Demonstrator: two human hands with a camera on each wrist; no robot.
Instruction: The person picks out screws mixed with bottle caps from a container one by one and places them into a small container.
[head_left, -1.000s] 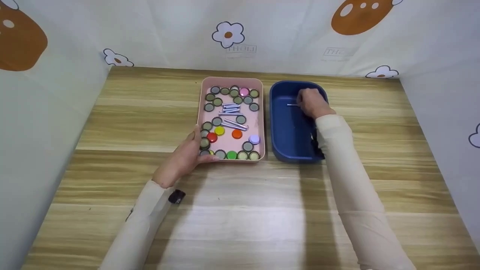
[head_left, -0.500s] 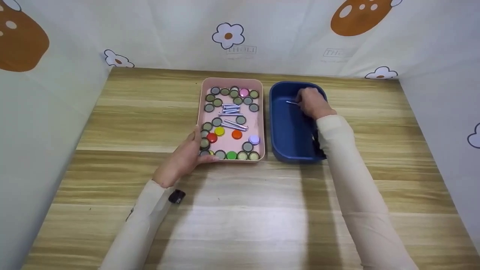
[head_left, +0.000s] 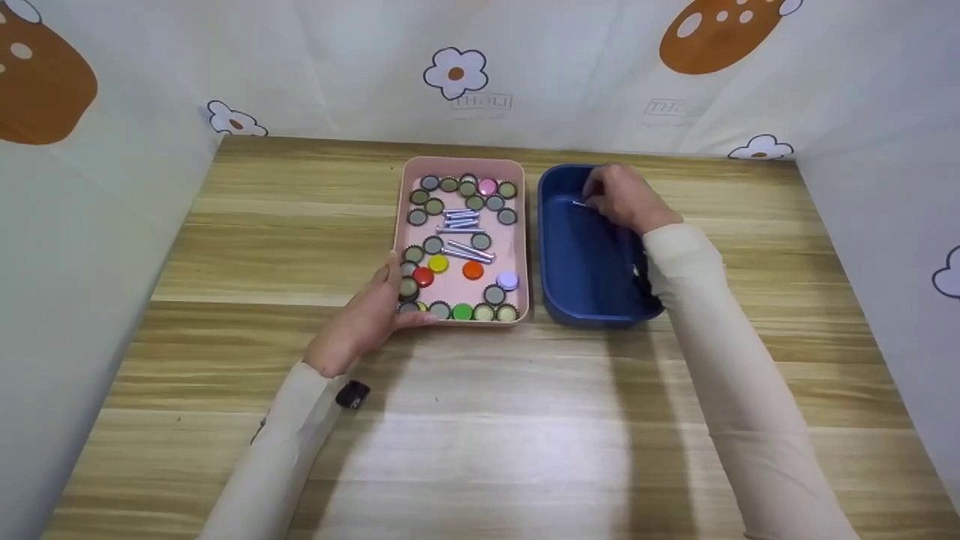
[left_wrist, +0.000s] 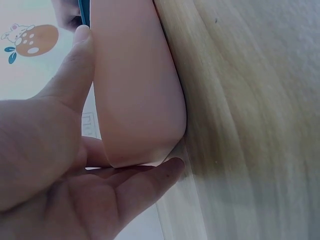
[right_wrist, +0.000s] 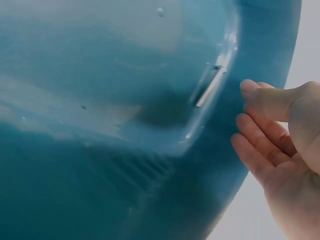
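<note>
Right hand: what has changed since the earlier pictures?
The right hand has shifted slightly toward the far end of the blue box. The metal rod has moved slightly that way and now lies apart from the fingers; whether they held it earlier is hidden. The left hand stays on the pink box, the caps inside unmoved.

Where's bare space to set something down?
Bare tabletop lies between the left sleeve and right sleeve, nearer than the pink tray and blue bin; another lies left of the tray, beyond the left hand. Crowded: inside the tray, among caps and bolts.
</note>
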